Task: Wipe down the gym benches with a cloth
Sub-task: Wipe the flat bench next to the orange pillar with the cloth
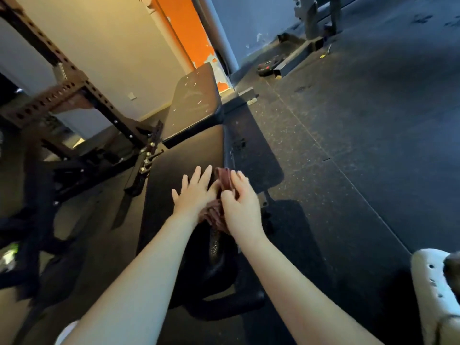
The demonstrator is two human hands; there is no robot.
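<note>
— Wiping yet?

— Not yet, I'd say. Mid-frame, the right hand (240,204) pinches the crumpled dark-red cloth (224,180) in its fingers above the long black padded bench (181,155). The left hand (196,194) lies beside it, fingers straight. Next, probably: flatten it, then sweep.

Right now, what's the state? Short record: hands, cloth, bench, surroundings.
left hand: fingers straight and spread, touching the cloth's left side
right hand: fingers curled, pinching the cloth
cloth: dark red, bunched between both hands
bench: dark flat pad directly under the hands; whether the cloth touches it is unclear
back pad: tilted up at the far end
rack: left of the bench
floor: dark speckled matting
</note>
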